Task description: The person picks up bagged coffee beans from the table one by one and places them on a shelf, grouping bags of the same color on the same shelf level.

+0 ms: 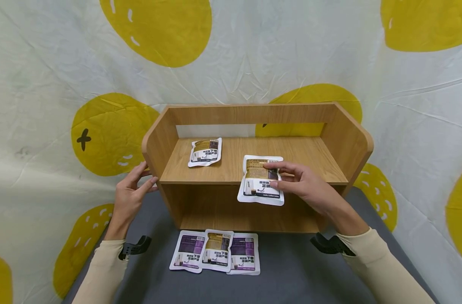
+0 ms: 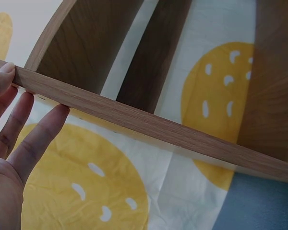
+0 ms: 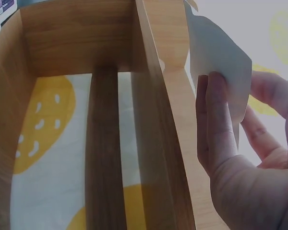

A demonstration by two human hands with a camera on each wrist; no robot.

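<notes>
While right grip (image 1: 306, 185) pinches pouch (image 1: 256, 179), print upward | long axis toward shelf (image 1: 249, 114) | left grip (image 1: 129, 195) uncurled against it

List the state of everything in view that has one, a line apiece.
Wooden shelf, upright, open-fronted
Left hand, gripping the shelf's left edge
Right hand, pinching the held pouch
Held pouch, lifted, printed side toward the head camera
Upper-board pouch, resting printed side up
Front gold pouch, overlapping both purple pouches
Purple pouches, flat on the table, partly covered
</notes>
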